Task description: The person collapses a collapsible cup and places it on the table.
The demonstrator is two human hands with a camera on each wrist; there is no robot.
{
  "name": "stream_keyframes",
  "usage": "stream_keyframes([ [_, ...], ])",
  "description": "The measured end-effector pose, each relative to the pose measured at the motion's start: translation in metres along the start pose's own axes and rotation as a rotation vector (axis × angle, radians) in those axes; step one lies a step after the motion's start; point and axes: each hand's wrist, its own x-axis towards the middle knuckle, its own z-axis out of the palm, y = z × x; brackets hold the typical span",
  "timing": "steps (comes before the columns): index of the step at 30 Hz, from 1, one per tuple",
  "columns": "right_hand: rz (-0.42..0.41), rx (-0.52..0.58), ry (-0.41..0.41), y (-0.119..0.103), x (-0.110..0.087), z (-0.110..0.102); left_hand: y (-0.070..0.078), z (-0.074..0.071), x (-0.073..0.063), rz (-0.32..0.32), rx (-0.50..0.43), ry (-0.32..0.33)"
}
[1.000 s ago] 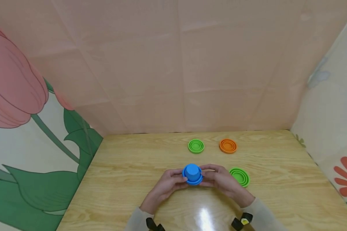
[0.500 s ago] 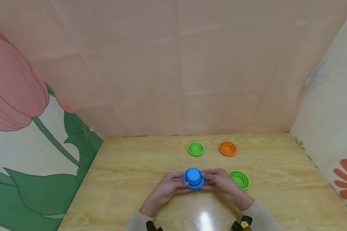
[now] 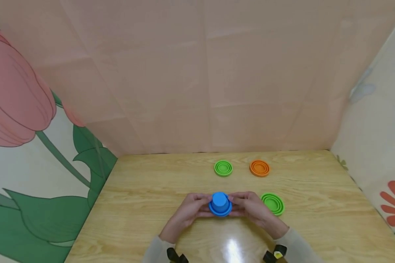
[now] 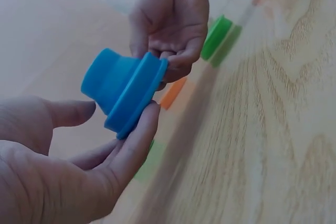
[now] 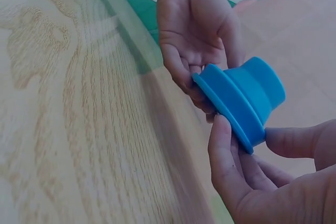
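Observation:
A blue collapsible cup [image 3: 219,203] is held in the air over the table by both hands. Its narrow end points up and its wide rim faces down, with stepped rings in between, as the left wrist view shows the cup [image 4: 123,90] from the side. My left hand [image 3: 193,209] pinches the rim from the left, thumb above and fingers beneath. On the opposite side my right hand [image 3: 251,208] grips it likewise. In the right wrist view, the right thumb and fingertips touch the cup [image 5: 244,100] at its wide ring.
On the wooden table [image 3: 145,197], a flattened green cup [image 3: 223,168] and a flattened orange cup [image 3: 259,168] lie towards the back. Another flattened green cup [image 3: 273,204] lies beside my right forearm. A pink cloth backdrop [image 3: 197,91] rises behind the table.
The blue cup has come slightly nearer to me. My left thumb has shifted from the near side of the rim to the cup's left side. The flattened cups stay put.

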Motion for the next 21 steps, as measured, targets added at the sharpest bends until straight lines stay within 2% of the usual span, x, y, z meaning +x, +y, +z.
stream_keyframes([
  [8,0.012,-0.034,0.027,-0.001,-0.001,0.001,0.002,0.004,0.002,-0.006,0.064,0.027],
  [14,0.027,-0.082,0.037,-0.001,-0.002,0.007,0.0,0.006,0.003,-0.001,0.047,0.028],
  [21,0.062,-0.136,0.1,-0.004,-0.002,0.011,0.001,0.005,0.003,0.005,0.035,0.021],
])
